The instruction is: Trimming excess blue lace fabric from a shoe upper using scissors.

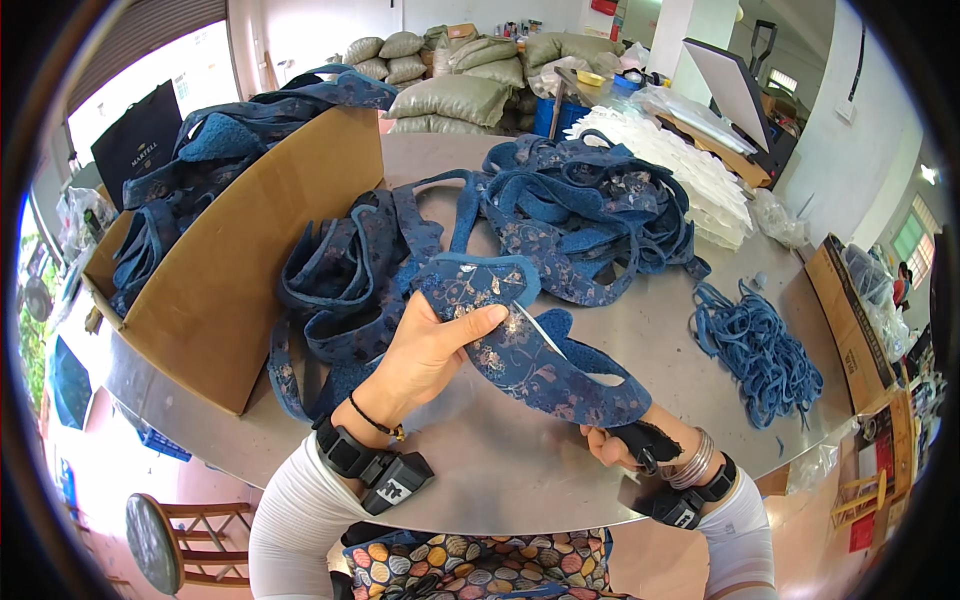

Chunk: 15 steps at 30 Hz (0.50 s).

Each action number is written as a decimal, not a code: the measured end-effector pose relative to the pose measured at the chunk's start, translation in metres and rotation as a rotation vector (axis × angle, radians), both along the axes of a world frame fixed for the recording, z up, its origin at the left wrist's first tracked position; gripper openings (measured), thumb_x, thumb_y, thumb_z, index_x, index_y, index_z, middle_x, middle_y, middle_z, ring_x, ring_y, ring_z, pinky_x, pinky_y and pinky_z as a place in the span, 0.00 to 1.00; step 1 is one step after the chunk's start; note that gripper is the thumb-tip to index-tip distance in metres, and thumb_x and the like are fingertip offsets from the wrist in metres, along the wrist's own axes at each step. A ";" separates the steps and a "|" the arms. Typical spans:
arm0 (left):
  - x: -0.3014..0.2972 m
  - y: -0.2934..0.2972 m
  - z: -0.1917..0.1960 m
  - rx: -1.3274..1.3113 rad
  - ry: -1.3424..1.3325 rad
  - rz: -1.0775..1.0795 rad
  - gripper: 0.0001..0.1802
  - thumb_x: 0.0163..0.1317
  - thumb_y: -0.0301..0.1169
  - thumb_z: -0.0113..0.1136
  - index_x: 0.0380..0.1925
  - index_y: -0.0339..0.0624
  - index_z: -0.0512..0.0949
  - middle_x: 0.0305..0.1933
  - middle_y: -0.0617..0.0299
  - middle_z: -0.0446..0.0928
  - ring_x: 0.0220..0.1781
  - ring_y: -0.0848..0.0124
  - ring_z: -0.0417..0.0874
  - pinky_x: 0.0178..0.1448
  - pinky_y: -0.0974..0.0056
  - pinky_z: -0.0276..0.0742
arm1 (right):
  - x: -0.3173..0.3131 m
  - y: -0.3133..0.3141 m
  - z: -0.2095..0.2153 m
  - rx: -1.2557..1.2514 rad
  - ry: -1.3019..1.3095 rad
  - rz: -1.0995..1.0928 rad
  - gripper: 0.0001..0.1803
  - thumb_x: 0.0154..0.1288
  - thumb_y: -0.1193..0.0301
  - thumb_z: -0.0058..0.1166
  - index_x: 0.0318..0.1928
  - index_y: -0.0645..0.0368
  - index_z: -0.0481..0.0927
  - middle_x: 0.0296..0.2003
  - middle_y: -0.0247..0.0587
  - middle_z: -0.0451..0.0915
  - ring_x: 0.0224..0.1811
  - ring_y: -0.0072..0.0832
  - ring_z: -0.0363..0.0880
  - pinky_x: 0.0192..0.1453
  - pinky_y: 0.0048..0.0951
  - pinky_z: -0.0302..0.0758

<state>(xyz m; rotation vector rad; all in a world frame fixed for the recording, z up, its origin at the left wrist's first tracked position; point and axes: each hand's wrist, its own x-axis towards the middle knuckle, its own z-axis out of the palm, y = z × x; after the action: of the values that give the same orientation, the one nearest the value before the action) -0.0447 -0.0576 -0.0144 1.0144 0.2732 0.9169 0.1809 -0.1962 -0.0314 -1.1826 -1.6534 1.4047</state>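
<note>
A blue floral fabric strip (560, 385), curved and lined in plush blue, hangs above the near side of a metal desk (470, 490), stretched between a person's two hands. The left grip (420, 350) is clenched on its far left part, thumb pressed over the printed face. The right grip (610, 447) curls around a black object (655, 440), partly hidden, at the strip's near right end; whether it also pinches the fabric cannot be told. Just beyond, more strips lie in a loose left pile (345, 265) and a larger far heap (590, 215). At left, a cardboard box (275, 245) brims with similar strips (215, 140). A tangle of narrow blue trimmings (760, 350) sits at right, and stacked white sheets (690, 180) at far right. Bulging sacks (450, 103) rise beyond the desk; a round stool (155, 545) stands near left.
</note>
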 end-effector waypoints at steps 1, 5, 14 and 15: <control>0.000 0.000 0.000 -0.005 0.001 0.003 0.14 0.56 0.23 0.62 0.44 0.40 0.76 0.43 0.63 0.79 0.43 0.75 0.80 0.47 0.68 0.76 | -0.001 -0.002 0.002 -0.035 0.028 -0.009 0.39 0.50 0.52 0.65 0.58 0.59 0.65 0.38 0.27 0.72 0.38 0.19 0.68 0.41 0.19 0.68; 0.003 -0.004 0.005 0.008 0.076 0.059 0.10 0.61 0.30 0.57 0.41 0.38 0.76 0.38 0.61 0.80 0.38 0.75 0.81 0.40 0.71 0.77 | -0.012 0.000 -0.002 -0.206 0.183 -0.272 0.22 0.46 0.59 0.64 0.38 0.58 0.73 0.22 0.25 0.72 0.22 0.14 0.66 0.26 0.16 0.64; -0.053 0.037 0.031 0.515 -0.027 -0.263 0.35 0.70 0.51 0.28 0.23 0.34 0.75 0.16 0.55 0.76 0.12 0.69 0.74 0.17 0.73 0.68 | 0.005 0.005 -0.003 -0.340 0.439 0.011 0.23 0.59 0.58 0.57 0.45 0.62 0.70 0.25 0.32 0.74 0.22 0.15 0.68 0.21 0.11 0.63; -0.055 0.037 0.031 0.320 -0.095 -0.121 0.24 0.71 0.41 0.38 0.30 0.33 0.77 0.26 0.54 0.79 0.30 0.68 0.81 0.33 0.69 0.75 | 0.005 0.004 -0.005 -0.376 0.499 0.026 0.19 0.62 0.61 0.55 0.45 0.63 0.71 0.26 0.32 0.74 0.24 0.15 0.70 0.22 0.11 0.65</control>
<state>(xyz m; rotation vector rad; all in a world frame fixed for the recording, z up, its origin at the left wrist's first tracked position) -0.0995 -0.0205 0.0168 1.2626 -0.0178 0.9124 0.1858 -0.1917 -0.0359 -0.8977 -1.0915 1.8981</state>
